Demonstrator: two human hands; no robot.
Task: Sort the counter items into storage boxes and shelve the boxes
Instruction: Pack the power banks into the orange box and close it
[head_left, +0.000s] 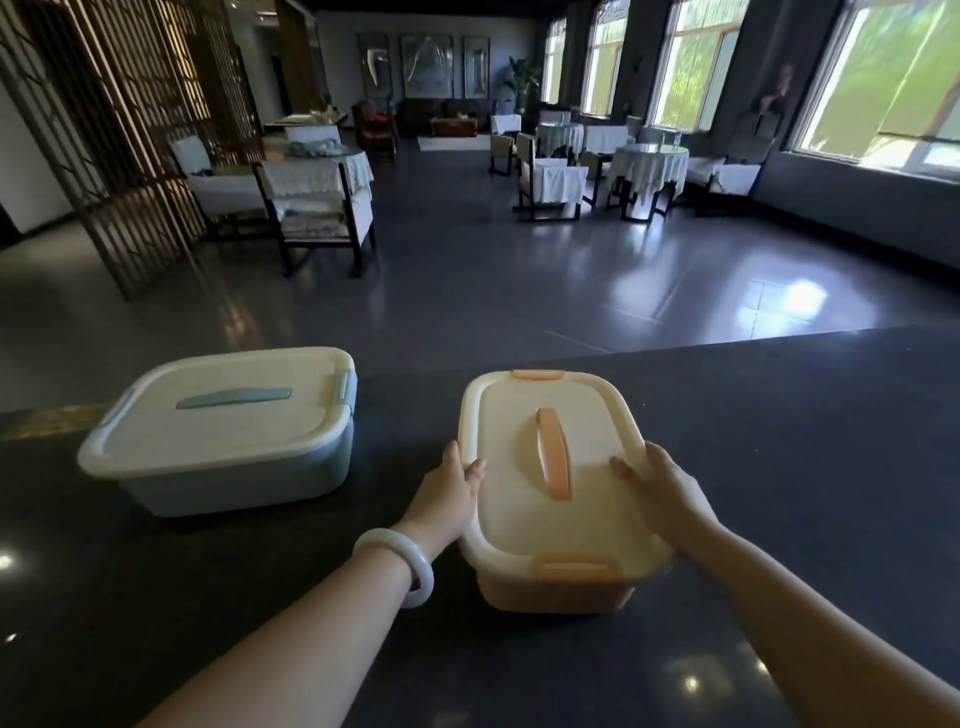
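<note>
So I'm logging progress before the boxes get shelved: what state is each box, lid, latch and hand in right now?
orange box: on the counter, lid on, held at both sides
orange box's near latch: looks down against the rim
blue box: on the counter, lid on, untouched
left hand: grips the orange box's lid edge
right hand: grips the opposite lid edge

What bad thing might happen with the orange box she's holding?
1. The left hand and right hand grip only the rim of the lid on the orange box. If a clip isn't latched, lifting might pull the lid off and drop the box.
2. The blue box sits near the far edge of the counter; a bump could push it off.
</note>
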